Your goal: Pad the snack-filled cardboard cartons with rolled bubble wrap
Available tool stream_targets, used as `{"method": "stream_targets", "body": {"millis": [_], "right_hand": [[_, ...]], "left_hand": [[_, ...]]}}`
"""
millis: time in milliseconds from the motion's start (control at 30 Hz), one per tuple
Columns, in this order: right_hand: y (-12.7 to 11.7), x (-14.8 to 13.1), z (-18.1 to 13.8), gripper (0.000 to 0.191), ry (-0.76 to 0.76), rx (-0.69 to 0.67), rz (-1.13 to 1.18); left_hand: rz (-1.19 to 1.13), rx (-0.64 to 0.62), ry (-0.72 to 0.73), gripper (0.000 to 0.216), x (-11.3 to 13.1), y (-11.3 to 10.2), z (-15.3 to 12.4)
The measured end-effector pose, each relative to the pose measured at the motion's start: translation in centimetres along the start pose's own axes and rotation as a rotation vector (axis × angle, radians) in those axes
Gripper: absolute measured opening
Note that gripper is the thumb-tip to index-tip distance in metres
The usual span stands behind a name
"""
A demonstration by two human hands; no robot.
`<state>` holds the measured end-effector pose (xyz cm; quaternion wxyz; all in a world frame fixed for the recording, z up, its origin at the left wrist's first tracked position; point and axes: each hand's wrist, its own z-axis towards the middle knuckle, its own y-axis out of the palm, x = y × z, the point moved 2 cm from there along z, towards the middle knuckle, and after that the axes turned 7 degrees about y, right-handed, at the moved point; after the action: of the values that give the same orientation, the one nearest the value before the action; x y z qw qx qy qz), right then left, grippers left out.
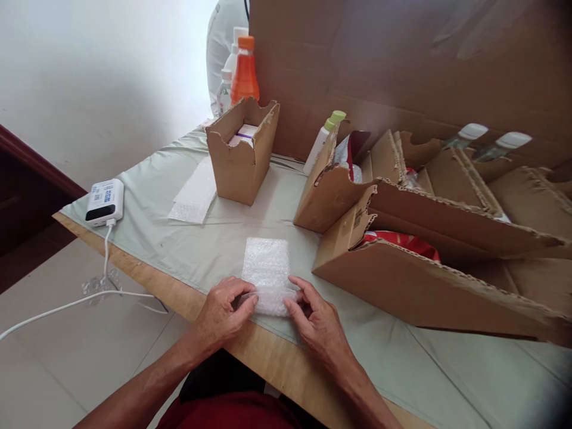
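Note:
A small sheet of bubble wrap (267,265) lies on the pale green cloth near the table's front edge, its near end rolled up into a thick fold. My left hand (222,311) pinches the left end of that roll with fingers curled. My right hand (315,314) pinches the right end the same way. Whatever is inside the roll is hidden by the wrap and my fingers.
A second bubble wrap sheet (195,193) lies further back beside a small open carton (241,152) holding boxes. Long cut cardboard trays (420,280) with bottles fill the right side. A white power bank (105,202) with cable sits at the left corner. Bottles (244,71) stand behind.

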<state>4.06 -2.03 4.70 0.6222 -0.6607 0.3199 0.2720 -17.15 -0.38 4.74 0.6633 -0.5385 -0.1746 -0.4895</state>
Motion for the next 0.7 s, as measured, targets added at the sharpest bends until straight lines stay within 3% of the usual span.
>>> {"method": "stream_targets", "body": {"millis": [167,333,467,700], "right_hand": [[-0.5,-0.2,0.0,0.032,-0.104,0.006,-0.101],[-1.6,-1.7,-2.6,0.028,-0.499,0.356,-0.38],[-0.4,-2.7,-3.2,0.032,-0.677,0.202,-0.542],[1.1,-2.2,-0.6,0.032,-0.657,0.148,-0.552]], "left_hand": [[0.03,0.045,0.007,0.014,0.0,0.2,0.1],[0.019,0.049,-0.035,0.014,-0.2,0.3,0.1],[0.024,0.062,-0.052,0.024,-0.3,0.3,-0.1],[0.079,0.091,0.034,0.034,0.1,0.3,-0.4]]}}
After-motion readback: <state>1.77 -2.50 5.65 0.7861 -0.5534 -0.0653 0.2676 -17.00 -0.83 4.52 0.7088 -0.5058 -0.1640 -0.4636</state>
